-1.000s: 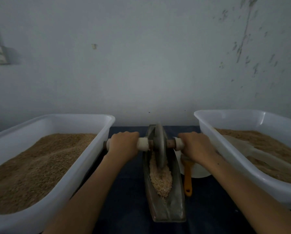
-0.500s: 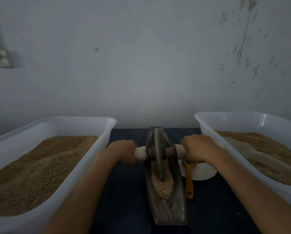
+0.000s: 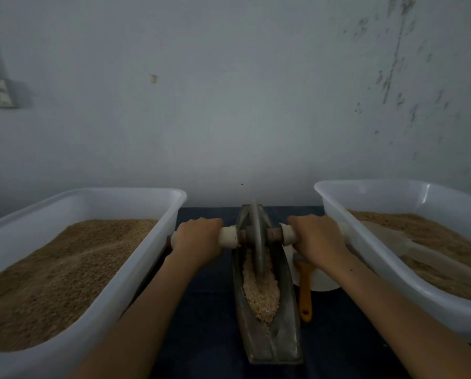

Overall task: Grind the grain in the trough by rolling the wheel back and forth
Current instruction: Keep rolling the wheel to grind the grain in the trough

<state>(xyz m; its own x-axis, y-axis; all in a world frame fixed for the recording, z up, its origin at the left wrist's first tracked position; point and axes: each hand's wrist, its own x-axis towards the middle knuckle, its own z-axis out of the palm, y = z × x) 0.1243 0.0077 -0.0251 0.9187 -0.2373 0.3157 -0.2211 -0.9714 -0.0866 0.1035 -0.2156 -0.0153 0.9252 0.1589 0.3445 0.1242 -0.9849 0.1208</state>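
Left hand (image 3: 197, 239), right hand (image 3: 317, 237) grasp axle (image 3: 274, 234); wheel (image 3: 257, 236) at trough (image 3: 272, 340) 12 o'clock end, grain (image 3: 261, 294) behind. No legible writing.

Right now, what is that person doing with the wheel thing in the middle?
The person is grinding grain. Their left hand and right hand each grip one end of the handle bar that runs through a metal wheel. The wheel stands on edge in a long narrow trough, near its far end, with crushed grain piled in front of it. A white tub of brown grain sits on each side, and an orange-handled brush lies beside the trough.
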